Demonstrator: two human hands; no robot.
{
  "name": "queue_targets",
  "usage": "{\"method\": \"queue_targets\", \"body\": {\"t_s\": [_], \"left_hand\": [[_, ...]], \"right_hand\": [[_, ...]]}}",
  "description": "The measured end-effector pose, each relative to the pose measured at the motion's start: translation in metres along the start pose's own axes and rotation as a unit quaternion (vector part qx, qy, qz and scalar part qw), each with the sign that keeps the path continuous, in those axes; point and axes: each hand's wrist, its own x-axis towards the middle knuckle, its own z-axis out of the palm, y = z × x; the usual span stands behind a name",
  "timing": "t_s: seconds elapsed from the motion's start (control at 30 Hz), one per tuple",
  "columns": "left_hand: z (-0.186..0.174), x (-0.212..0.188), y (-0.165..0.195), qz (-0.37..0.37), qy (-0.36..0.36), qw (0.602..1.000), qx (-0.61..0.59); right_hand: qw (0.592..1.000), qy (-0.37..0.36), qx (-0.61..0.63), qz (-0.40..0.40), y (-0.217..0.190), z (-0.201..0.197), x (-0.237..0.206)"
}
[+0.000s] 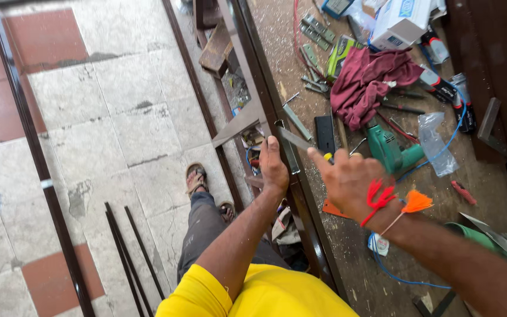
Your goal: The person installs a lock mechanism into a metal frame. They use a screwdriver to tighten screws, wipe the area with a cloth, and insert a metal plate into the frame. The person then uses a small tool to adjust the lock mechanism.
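Two hands at the workbench edge (pixel 300 194). Our left hand (pixel 273 167) grips the edge rail, fingers curled closed. Our right hand (pixel 347 179) pinches a flat metal strip (pixel 293 138), its long axis running up-left from the fingertips, just above the left hand. Packaging: white carton with blue print (pixel 400 20), far side; clear plastic bag (pixel 435 144), right of the green drill (pixel 389 149).

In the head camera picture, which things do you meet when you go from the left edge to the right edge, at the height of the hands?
Dark metal bar on the tiled floor → sandalled foot → left hand on the brown frame edge → right hand → green power drill → clear plastic bag.
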Motion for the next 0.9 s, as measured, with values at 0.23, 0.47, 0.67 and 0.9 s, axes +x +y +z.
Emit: {"method": "queue_targets", "body": {"t_s": [0.23, 0.47, 0.67, 0.9], "left_hand": [[0.001, -0.003, 0.007, -0.001, -0.011, 0.999, 0.030], [0.002, -0.001, 0.002, 0.008, 0.010, 0.999, 0.043], [-0.001, -0.005, 0.006, -0.105, -0.022, 0.991, -0.075], [0.003, -0.003, 0.008, -0.207, -0.022, 0.972, -0.106]], "right_hand": [[0.561, -0.059, 0.806, 0.180, -0.022, 0.077, 0.002], [0.558, -0.119, 0.798, 0.193, -0.018, 0.095, -0.015], [0.504, -0.095, 0.850, 0.118, -0.018, 0.103, -0.036], [0.319, -0.143, 0.928, 0.126, -0.018, 0.107, -0.018]]}}
